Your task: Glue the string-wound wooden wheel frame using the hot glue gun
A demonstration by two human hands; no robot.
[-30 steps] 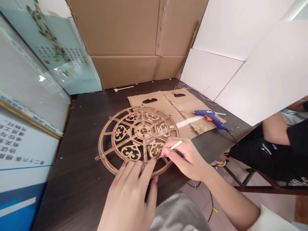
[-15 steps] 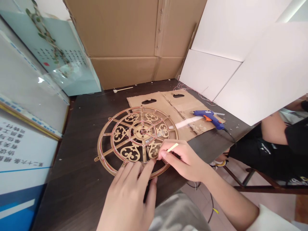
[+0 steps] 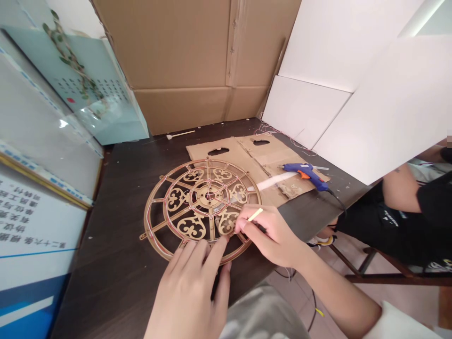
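Observation:
A round golden openwork frame [image 3: 176, 200] with scroll patterns and thin red thread along its spokes lies flat on the dark table [image 3: 120, 263]. My left hand [image 3: 192, 292] rests palm down, fingertips pressing on the frame's near rim. My right hand [image 3: 273, 235] pinches a thin pale stick [image 3: 254, 214] and holds its tip against the frame's right near part, close to my left fingertips.
A blue glue gun [image 3: 305, 172] lies on flattened cardboard [image 3: 247, 153] behind the frame. A cotton swab [image 3: 180, 134] lies near the upright cardboard box [image 3: 183, 61]. White boards [image 3: 353, 94] lean at right, printed panels [image 3: 42, 141] at left. A seated person's leg [image 3: 399, 212] is at right.
Almost nothing: both hands stay at the frame's near rim, my right hand shifting slightly left with the stick. The camera has tipped a little.

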